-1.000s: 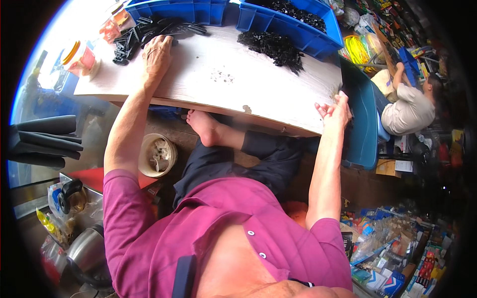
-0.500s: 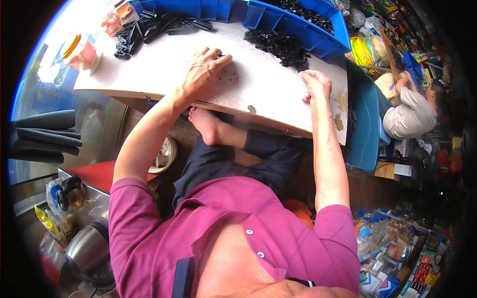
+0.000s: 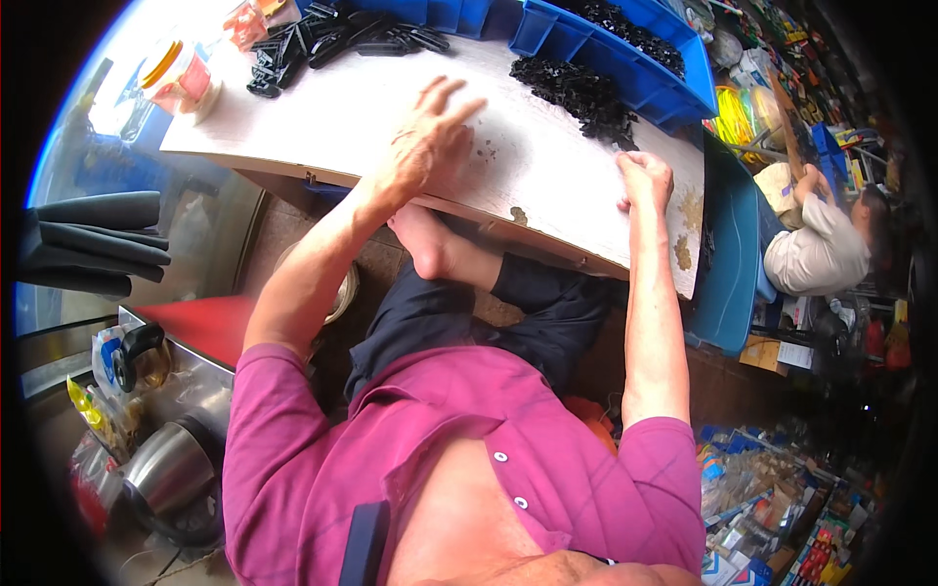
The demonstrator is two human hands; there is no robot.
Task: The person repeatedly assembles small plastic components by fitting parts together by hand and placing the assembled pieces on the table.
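Over the middle of the pale worktable (image 3: pixel 557 186) is my left hand (image 3: pixel 428 142), its fingers spread and a little smeared by motion. I see nothing held in it. Farther right, my right hand (image 3: pixel 647 181) is curled with thumb and fingertips together. Whatever it pinches, if anything, is too small to make out. Its fingertips are at the near end of a heap of small black parts (image 3: pixel 576 98). A pile of long, slim black plastic pieces (image 3: pixel 332 41) lies at the far left of the table, beyond my left hand.
Behind the small parts stands a blue bin (image 3: pixel 674 96) holding more black pieces. A lidded plastic jar (image 3: pixel 181 83) sits at the table's left end. Beside the right edge is a teal tub (image 3: pixel 725 278). A co-worker (image 3: pixel 821 244) sits beyond it. A steel kettle (image 3: pixel 174 469) stands lower left.
My left hand's fingers, bent near the tabletop before, have spread apart. My right hand stays pinched by the small black heap. The whole view has shifted slightly.
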